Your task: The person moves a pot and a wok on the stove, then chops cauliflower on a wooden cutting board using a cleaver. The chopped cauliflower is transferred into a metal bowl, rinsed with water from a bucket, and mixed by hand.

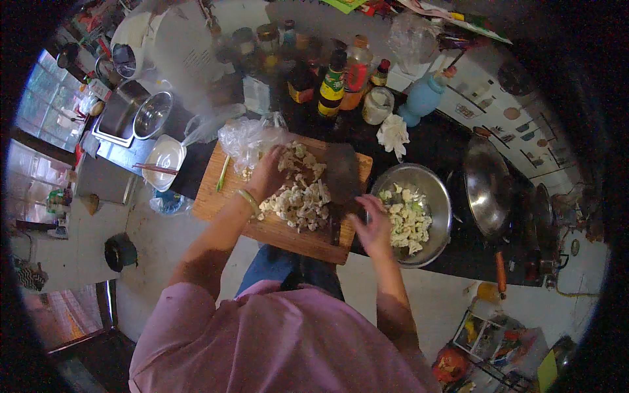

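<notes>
Cauliflower pieces [300,204] lie heaped on a wooden cutting board [216,204]. My left hand [268,172], with a bangle at the wrist, is against the upper left of the heap; its fingertips are partly hidden. On the board's right side rests a cleaver [342,169] with a dark, broad blade. Between the board and a metal bowl [440,196] is my right hand [374,223], fingers spread and holding nothing. Pale florets [410,223] fill part of that bowl. A spring onion [222,174] and a clear plastic bag [248,140] lie at the board's left.
Sauce bottles [331,86], a white-filled jar [378,105] and crumpled tissue [393,132] stand behind the board. A wok [486,184] sits to the right. Chopsticks [156,169] cross a white bowl [164,157] at left, near a sink [120,110].
</notes>
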A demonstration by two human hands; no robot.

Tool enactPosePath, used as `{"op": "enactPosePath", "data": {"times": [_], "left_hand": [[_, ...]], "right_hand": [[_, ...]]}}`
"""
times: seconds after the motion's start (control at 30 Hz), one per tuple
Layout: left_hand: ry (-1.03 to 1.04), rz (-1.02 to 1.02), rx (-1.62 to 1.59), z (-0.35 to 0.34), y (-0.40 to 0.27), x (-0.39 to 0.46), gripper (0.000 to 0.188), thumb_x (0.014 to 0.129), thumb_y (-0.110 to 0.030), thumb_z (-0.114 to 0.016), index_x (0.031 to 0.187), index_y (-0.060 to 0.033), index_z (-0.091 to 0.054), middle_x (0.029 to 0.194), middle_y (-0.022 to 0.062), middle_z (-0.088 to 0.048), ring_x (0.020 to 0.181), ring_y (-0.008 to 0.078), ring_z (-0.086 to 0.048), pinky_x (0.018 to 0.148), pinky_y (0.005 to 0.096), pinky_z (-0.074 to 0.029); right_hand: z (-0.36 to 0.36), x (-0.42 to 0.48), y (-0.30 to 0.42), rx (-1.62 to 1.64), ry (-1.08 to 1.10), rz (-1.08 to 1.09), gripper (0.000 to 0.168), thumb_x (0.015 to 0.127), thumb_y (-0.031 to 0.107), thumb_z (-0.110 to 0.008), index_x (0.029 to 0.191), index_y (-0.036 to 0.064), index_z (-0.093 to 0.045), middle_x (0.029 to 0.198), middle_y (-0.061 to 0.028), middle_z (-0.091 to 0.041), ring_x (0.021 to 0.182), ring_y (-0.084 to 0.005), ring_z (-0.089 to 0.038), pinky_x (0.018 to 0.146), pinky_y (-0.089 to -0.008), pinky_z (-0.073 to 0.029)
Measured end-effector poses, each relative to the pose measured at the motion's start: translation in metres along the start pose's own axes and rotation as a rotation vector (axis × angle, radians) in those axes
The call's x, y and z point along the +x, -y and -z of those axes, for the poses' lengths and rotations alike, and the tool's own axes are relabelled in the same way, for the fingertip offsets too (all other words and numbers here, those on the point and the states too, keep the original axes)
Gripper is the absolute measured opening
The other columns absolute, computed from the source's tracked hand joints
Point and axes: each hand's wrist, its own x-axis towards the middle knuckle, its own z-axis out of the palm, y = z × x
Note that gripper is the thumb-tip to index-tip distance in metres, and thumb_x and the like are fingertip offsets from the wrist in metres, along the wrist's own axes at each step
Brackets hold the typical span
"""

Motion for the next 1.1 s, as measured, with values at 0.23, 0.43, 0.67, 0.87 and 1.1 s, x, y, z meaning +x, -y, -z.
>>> {"op": "enactPosePath", "data": {"times": [0.23,0.43,0.67,0.87,1.1], "left_hand": [[-0.031,0.043,0.245,-0.013,0.104,0.012,0.043,0.075,-0.012,-0.061,0.115,-0.0043,-0.047,0.104,0.0196,-0.056,0.099,0.0377,-0.053,0.085,0.0434,-0.044],[0.021,-0.030,0.128,0.003,0.171,0.003,0.017,0.081,-0.025,-0.055,0.091,-0.0120,-0.060,0.081,0.0140,-0.063,0.075,0.0342,-0.061,0.067,0.0432,-0.049],[0.266,0.043,0.142,0.019,0.084,0.004,0.067,0.071,-0.040,-0.071,0.124,-0.0079,-0.046,0.109,0.0185,-0.058,0.099,0.0371,-0.055,0.082,0.0446,-0.045],[0.310,0.171,0.159,0.003,0.082,0.017,0.058,0.069,-0.033,-0.072,0.115,-0.0066,-0.049,0.104,0.0185,-0.060,0.093,0.0372,-0.057,0.080,0.0436,-0.046],[0.441,-0.007,0.087,0.002,0.064,-0.001,0.062,0.066,-0.036,-0.070,0.116,-0.0061,-0.051,0.115,0.0179,-0.054,0.109,0.0309,-0.049,0.094,0.0368,-0.039]], "right_hand": [[-0.099,0.060,-0.010,-0.240,0.227,0.068,0.063,0.076,0.025,-0.070,0.128,0.005,-0.041,0.136,-0.0187,-0.033,0.121,-0.0371,-0.039,0.095,-0.0438,-0.040],[-0.152,0.118,-0.007,-0.185,0.160,0.096,0.083,0.066,0.036,-0.076,0.132,0.004,-0.037,0.137,-0.0210,-0.032,0.124,-0.0370,-0.035,0.097,-0.0451,-0.037],[-0.194,0.169,-0.025,-0.388,0.246,0.023,0.097,0.055,0.048,-0.078,0.132,0.008,-0.037,0.134,-0.0178,-0.037,0.125,-0.0354,-0.034,0.099,-0.0443,-0.034],[-0.195,0.157,0.007,-0.464,0.358,0.149,0.085,0.055,0.044,-0.077,0.128,0.016,-0.044,0.133,-0.0142,-0.040,0.112,-0.0346,-0.047,0.093,-0.0458,-0.039],[-0.202,0.130,0.001,-0.391,0.307,0.177,0.064,0.058,0.029,-0.073,0.118,0.014,-0.054,0.120,-0.0119,-0.053,0.106,-0.0323,-0.053,0.087,-0.0408,-0.044]]}}
